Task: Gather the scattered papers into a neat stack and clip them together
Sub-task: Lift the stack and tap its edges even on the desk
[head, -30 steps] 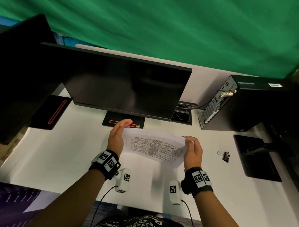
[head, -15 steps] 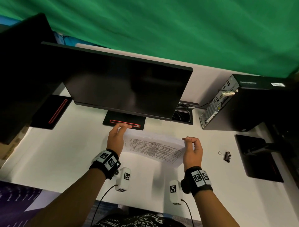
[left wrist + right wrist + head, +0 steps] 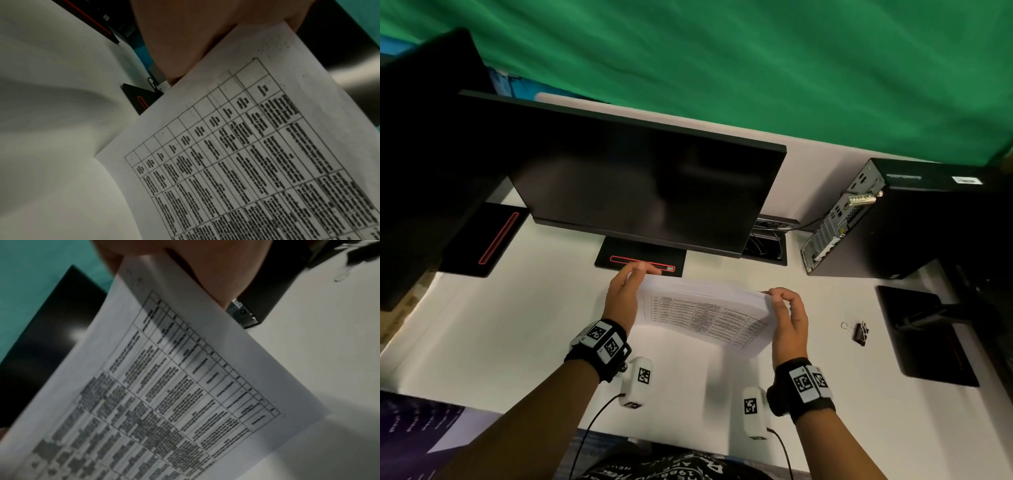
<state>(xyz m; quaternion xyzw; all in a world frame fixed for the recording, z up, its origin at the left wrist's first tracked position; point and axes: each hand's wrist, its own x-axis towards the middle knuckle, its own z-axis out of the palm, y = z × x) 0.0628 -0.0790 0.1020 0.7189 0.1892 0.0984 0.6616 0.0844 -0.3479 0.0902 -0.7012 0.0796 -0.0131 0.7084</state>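
— Above the desk (image 3: 517,325), before the monitor (image 3: 647,192), what is held?
— The papers (image 3: 702,311) are held off the surface: the left edge is gripped by the left hand (image 3: 621,296), the right edge pinched by the right hand (image 3: 789,317).
— And the binder clip (image 3: 859,333)?
— It is seen lying on the desk, apart from the right hand.

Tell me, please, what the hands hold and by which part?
The paper stack, by its side edges: the left hand holds the left edge, the right hand pinches the right edge.
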